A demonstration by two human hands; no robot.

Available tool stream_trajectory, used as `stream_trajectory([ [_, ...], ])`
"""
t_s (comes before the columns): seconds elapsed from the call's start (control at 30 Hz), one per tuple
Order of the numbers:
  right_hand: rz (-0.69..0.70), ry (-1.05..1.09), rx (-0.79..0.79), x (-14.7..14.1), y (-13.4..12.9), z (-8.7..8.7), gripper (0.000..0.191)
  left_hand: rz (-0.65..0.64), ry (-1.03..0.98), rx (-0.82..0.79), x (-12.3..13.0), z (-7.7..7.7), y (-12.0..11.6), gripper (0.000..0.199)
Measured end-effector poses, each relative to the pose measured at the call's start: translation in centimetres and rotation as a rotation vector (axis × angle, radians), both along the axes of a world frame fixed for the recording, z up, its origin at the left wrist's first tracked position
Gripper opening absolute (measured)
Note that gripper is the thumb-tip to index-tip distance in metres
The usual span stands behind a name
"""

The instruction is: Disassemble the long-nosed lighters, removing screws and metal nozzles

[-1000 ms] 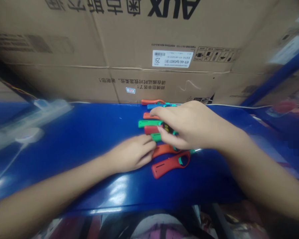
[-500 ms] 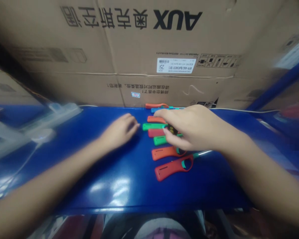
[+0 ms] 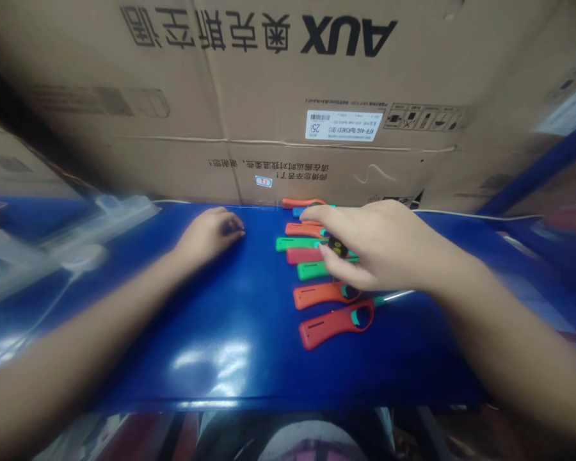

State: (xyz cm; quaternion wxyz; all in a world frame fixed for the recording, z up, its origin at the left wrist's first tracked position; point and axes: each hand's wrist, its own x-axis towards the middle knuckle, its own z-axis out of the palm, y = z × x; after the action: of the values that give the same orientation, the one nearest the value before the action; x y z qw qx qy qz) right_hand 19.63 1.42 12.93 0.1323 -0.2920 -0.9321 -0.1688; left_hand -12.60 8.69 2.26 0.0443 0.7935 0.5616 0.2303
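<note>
Several long-necked gas lighters lie in a column on the blue tabletop [image 3: 196,371], handles to the left. Nearest me is a red lighter [image 3: 326,326], with an orange lighter [image 3: 317,296] beyond it. Farther back are green, red, orange and blue ones, partly covered by my right hand [image 3: 379,246]. Between that hand's thumb and curved fingers shows a small black thing [image 3: 336,246] with yellow marks; its full shape is hidden. My left hand [image 3: 208,234] is loosely curled at the tabletop, left of the lighters, with nothing visible in it.
A large cardboard box [image 3: 249,128] with upside-down print stands along the tabletop's back edge. On the left are a blurred pale rack [image 3: 77,246] and a round white device [image 3: 82,257] with a cable. A blue post [image 3: 532,166] slants at the right.
My left hand has drawn back to the left, away from the lighters. My right hand has shifted slightly right, with the black thing still between its fingers.
</note>
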Motion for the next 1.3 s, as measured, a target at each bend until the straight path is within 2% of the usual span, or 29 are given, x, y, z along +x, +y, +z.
stream_trajectory([
  [0.07,-0.009,0.020,0.027,0.1,0.2,0.0,0.041,-0.044,-0.012,0.062,1.1,0.4,-0.9,0.027],
  [0.17,-0.016,0.061,0.063,0.1,0.5,-0.3,0.040,-0.139,-0.074,0.073,3.3,0.8,-2.7,0.029],
  [0.3,-0.030,0.091,0.082,-0.4,1.1,-1.0,0.039,-0.370,-0.128,0.007,6.4,0.5,-5.4,0.020],
  [0.37,-0.037,0.089,0.083,-0.6,1.4,-1.4,0.040,-0.436,-0.168,-0.036,7.5,0.0,-6.4,0.020],
  [0.53,-0.037,0.103,0.047,-1.0,1.9,-1.9,0.039,-0.427,-0.260,-0.070,8.8,-1.8,-6.9,0.027],
  [0.63,-0.051,0.126,0.016,-1.1,1.9,-2.0,0.035,-0.432,-0.263,-0.082,9.0,-2.2,-6.6,0.029],
  [1.0,-0.024,0.176,0.039,-1.3,1.8,-2.4,0.034,-0.444,-0.277,-0.116,8.9,-2.4,-6.6,0.030],
  [1.3,-0.060,0.176,-0.148,-3.3,3.0,-1.0,0.026,-0.462,-0.226,-0.062,9.2,-2.4,-6.6,0.033],
])
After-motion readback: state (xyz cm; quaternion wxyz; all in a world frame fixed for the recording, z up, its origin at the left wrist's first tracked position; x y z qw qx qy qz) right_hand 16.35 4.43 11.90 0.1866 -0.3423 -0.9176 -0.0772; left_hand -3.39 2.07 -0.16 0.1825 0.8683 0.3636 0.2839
